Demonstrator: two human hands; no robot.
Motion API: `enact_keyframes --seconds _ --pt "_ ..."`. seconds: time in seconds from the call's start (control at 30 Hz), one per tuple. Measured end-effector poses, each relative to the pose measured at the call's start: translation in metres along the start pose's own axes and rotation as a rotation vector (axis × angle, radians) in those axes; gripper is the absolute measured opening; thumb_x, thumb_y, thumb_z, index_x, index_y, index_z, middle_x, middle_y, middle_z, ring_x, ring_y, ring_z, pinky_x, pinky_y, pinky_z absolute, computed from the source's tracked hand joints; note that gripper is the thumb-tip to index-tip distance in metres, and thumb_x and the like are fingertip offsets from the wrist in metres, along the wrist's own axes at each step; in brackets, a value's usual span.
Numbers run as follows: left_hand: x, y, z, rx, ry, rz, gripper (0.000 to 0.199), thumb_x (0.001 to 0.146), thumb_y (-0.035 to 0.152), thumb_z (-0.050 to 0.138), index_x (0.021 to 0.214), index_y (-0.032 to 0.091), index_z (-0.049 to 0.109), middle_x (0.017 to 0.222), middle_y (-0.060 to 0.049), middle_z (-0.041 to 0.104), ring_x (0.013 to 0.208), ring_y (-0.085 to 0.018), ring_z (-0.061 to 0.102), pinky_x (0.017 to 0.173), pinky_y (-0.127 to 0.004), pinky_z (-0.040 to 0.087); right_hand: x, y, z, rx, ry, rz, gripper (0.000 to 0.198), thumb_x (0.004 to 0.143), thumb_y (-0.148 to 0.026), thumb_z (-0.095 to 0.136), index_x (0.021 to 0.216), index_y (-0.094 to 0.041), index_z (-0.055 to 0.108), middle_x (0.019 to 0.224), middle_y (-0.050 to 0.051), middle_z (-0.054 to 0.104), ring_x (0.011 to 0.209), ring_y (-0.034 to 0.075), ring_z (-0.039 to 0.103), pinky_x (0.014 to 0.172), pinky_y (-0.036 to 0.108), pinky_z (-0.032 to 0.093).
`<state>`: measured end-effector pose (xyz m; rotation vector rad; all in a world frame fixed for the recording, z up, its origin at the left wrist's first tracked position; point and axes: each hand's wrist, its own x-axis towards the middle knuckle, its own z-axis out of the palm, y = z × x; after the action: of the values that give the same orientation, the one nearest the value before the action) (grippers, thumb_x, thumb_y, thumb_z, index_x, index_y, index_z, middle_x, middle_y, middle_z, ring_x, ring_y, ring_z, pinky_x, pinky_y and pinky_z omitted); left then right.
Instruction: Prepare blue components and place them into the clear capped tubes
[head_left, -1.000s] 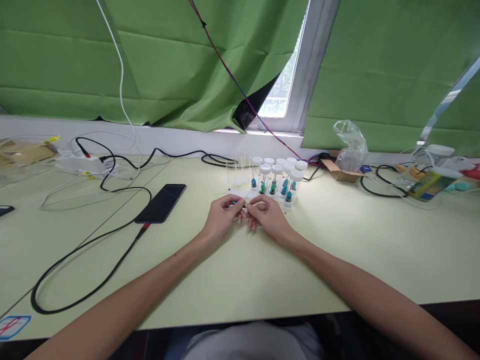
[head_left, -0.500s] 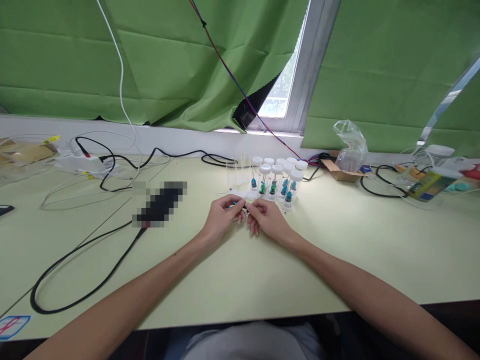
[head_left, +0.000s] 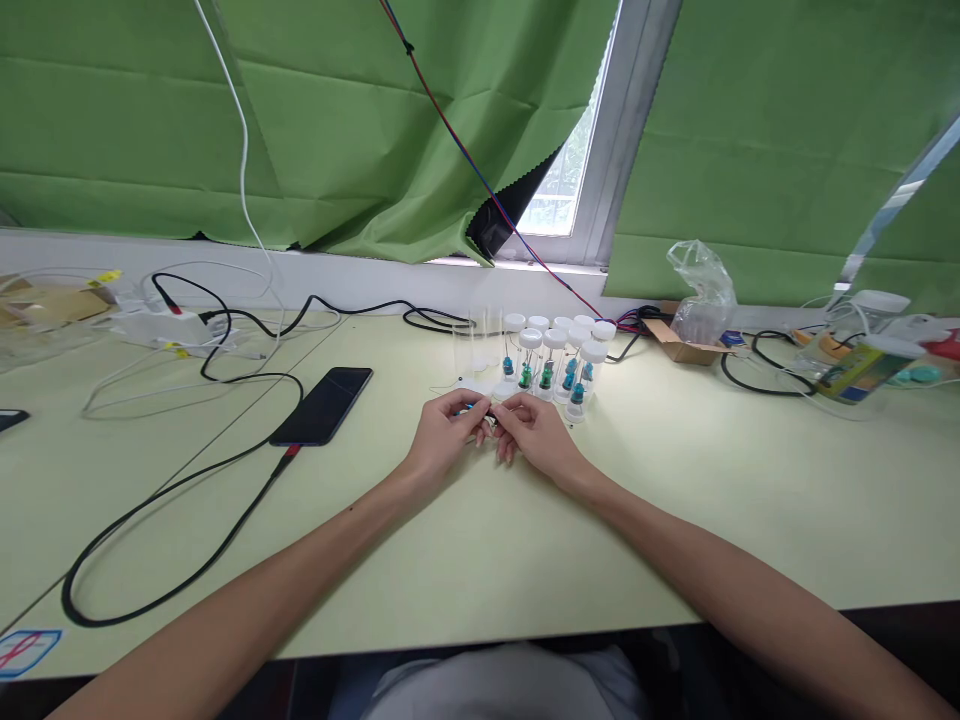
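Close together over the table, my left hand and my right hand meet at the fingertips. Both are closed in a pinch on one small dark piece. A bit of blue shows between the left thumb and forefinger; the fingers hide most of the piece, so its kind is unclear. Just beyond the hands stands a group of clear tubes with white caps, upright, with small blue or green parts and thin wires inside. Left of these, several clear tubes stand without visible caps.
A black phone lies left of my hands, with a black cable looping toward the front edge. At the back right are an open cardboard box with a plastic bag and a yellow-green labelled container. A white power strip sits back left.
My hands stay in nearly the same place, with only slight finger movement around the small piece. The phone, pixelated before, now shows clearly. The tubes have not moved.
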<state>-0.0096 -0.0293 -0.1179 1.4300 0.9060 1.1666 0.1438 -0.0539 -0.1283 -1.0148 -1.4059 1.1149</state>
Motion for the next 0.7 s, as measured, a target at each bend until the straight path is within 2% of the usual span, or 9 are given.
enact_keyframes --seconds 0.23,0.37,0.53,0.7 --pt "-0.0002 0.0017 0.0003 -0.023 0.038 -0.012 0.025 0.073 0.039 0.076 0.075 0.016 0.067 0.064 -0.001 0.062 0.051 -0.01 0.049 0.053 -0.026 0.04 -0.003 -0.0028 0.0002 -0.001 -0.02 -0.012 0.034 0.078 -0.044 0.072 0.089 -0.02 0.051 0.065 -0.002 0.066 0.049 0.013 0.062 0.046 0.024 0.05" --pt "-0.0002 0.0006 -0.0002 -0.005 0.016 -0.005 0.027 0.074 0.042 0.075 0.076 0.016 0.067 0.062 -0.001 0.062 0.053 -0.012 0.051 0.056 -0.027 0.042 -0.0023 -0.0031 0.0002 -0.011 -0.042 -0.01 0.034 0.081 -0.049 0.067 0.084 -0.019 0.051 0.063 -0.001 0.065 0.046 0.013 0.061 0.044 0.024 0.049" --pt "-0.0009 0.0004 0.0001 0.01 -0.006 0.004 0.026 0.077 0.042 0.073 0.075 0.016 0.067 0.06 -0.001 0.061 0.053 -0.012 0.051 0.056 -0.027 0.042 -0.0012 -0.0008 0.0 -0.037 -0.072 0.017 0.044 0.084 -0.06 0.058 0.074 -0.018 0.053 0.06 -0.001 0.061 0.041 0.012 0.059 0.038 0.023 0.045" --pt "-0.0011 0.0004 0.0004 -0.003 -0.015 0.0 0.026 0.076 0.041 0.073 0.077 0.016 0.068 0.06 0.0 0.061 0.053 -0.012 0.051 0.056 -0.027 0.042 -0.001 0.0025 -0.0004 -0.043 -0.092 0.03 0.048 0.087 -0.062 0.052 0.07 -0.017 0.055 0.059 0.001 0.06 0.04 0.012 0.059 0.037 0.023 0.045"
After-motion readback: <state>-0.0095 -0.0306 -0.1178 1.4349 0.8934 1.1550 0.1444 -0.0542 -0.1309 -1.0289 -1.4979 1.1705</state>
